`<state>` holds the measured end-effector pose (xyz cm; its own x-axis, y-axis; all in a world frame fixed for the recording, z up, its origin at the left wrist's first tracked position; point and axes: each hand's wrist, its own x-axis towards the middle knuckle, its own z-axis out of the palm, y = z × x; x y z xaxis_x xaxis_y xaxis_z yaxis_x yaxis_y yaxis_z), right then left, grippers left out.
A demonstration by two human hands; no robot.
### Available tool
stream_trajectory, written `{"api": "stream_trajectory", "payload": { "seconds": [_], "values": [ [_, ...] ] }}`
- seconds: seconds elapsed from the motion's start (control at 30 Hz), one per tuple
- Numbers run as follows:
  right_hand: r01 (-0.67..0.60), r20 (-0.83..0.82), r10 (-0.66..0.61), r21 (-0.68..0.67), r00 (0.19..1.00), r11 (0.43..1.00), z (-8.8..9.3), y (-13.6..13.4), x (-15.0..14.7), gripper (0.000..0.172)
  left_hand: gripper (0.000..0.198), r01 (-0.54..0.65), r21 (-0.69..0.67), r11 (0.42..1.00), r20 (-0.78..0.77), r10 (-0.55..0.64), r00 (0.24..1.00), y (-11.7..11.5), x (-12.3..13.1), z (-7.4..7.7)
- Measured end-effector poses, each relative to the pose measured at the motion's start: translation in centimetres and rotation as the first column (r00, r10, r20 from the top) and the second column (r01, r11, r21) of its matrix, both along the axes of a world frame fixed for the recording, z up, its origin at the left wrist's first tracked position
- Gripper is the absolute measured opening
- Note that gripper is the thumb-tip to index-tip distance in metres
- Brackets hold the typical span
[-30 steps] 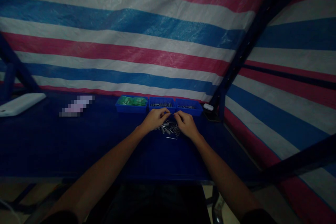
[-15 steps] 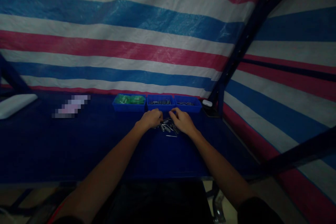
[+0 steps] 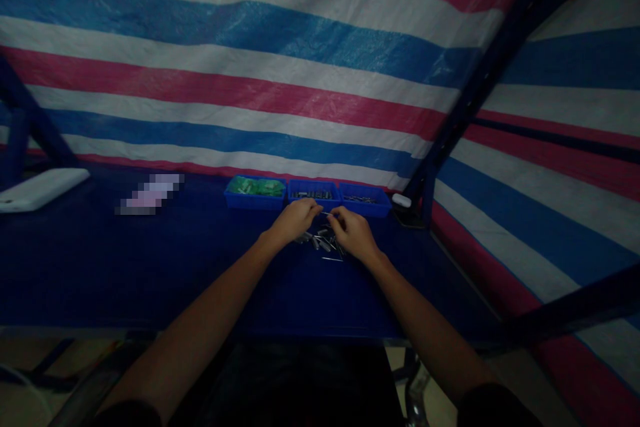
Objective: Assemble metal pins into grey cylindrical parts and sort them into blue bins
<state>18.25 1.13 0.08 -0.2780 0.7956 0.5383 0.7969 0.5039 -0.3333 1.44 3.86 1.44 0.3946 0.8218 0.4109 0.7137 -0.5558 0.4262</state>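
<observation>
A thin, shiny metal pin (image 3: 326,213) spans the small gap between my two hands. My left hand (image 3: 299,218) is closed in a pinch at its left end, and my right hand (image 3: 353,232) pinches the right end. Just below them on the table lies a loose pile of small metal parts (image 3: 324,246), some thin rods and some thicker cylinders. One rod (image 3: 332,259) lies apart at the near side of the pile. My hands cover part of the pile.
Behind my hands stand three blue bins in a row: one with green bags (image 3: 256,185), one with metal cylinders (image 3: 314,193), one with thin rods (image 3: 364,199). A white case (image 3: 401,201) sits right. A white device (image 3: 44,189) lies far left on the blue table (image 3: 150,273).
Both hands have risen slightly off the pile and come closer together. The thin pin now shows between their fingertips. The camera view has shifted a little.
</observation>
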Motion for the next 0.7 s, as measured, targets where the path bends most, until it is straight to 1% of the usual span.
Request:
{"api": "stream_trajectory", "payload": {
  "seconds": [0.2, 0.27, 0.3, 0.33, 0.37, 0.43, 0.47, 0.5, 0.53, 0.57, 0.63, 0.7],
  "values": [
    [-0.028, 0.001, 0.028, 0.047, 1.0, 0.998, 0.0, 0.0, -0.2, 0.02, 0.039, -0.022, -0.012, 1.0, 0.007, 0.022, 1.0, -0.3, 0.0, 0.0],
    [0.006, 0.024, -0.007, 0.057, 1.0, 0.998, 0.3, 0.5, 0.3, 0.022, 0.041, -0.016, -0.025, 1.0, 0.004, 0.016, 1.0, -0.5, 0.2, -0.3],
    [0.063, 0.024, -0.065, 0.067, 0.998, 0.996, 0.5, 1.0, 0.7, 0.024, 0.039, -0.016, -0.031, 0.999, -0.006, 0.016, 1.0, -0.6, 0.4, -0.4],
    [0.15, 0.014, -0.151, 0.076, 0.988, 0.986, 0.8, 1.5, 1.2, 0.025, 0.037, -0.021, -0.037, 0.999, -0.024, 0.02, 1.0, -0.6, 0.6, -0.6],
    [0.257, -0.006, -0.257, 0.081, 0.966, 0.963, 1.0, 2.0, 1.8, 0.026, 0.033, -0.03, -0.039, 0.999, -0.052, 0.028, 0.998, -0.7, 0.9, -0.8],
    [0.456, -0.045, -0.454, 0.053, 0.89, 0.888, 1.3, 3.0, 3.1, 0.03, 0.025, -0.06, -0.012, 0.998, -0.132, 0.057, 0.99, -0.8, 1.5, -1.1],
    [0.514, -0.05, -0.513, 0.026, 0.857, 0.857, 1.2, 3.4, 3.6, 0.034, 0.023, -0.067, 0.016, 0.998, -0.175, 0.069, 0.982, -0.8, 1.9, -1.1],
    [0.544, -0.047, -0.543, -0.005, 0.838, 0.839, 1.1, 3.6, 4.0, 0.037, 0.022, -0.066, 0.049, 0.997, -0.216, 0.075, 0.974, -0.9, 2.2, -1.2],
    [0.549, -0.043, -0.55, -0.031, 0.834, 0.835, 0.9, 3.6, 4.2, 0.039, 0.021, -0.055, 0.081, 0.995, -0.253, 0.073, 0.965, -0.9, 2.7, -1.2],
    [0.534, -0.041, -0.536, -0.053, 0.843, 0.844, 0.6, 3.6, 4.2, 0.039, 0.021, -0.036, 0.104, 0.994, -0.289, 0.064, 0.955, -1.0, 3.0, -1.2],
    [0.465, -0.046, -0.469, -0.08, 0.882, 0.882, 0.1, 3.3, 3.7, 0.037, 0.019, 0.001, 0.112, 0.994, -0.357, 0.04, 0.933, -1.2, 3.7, -1.1],
    [0.371, -0.046, -0.377, -0.097, 0.925, 0.923, -0.3, 2.9, 2.8, 0.034, 0.018, -0.005, 0.093, 0.996, -0.41, 0.043, 0.911, -1.3, 4.1, -1.1]
  ]
}}
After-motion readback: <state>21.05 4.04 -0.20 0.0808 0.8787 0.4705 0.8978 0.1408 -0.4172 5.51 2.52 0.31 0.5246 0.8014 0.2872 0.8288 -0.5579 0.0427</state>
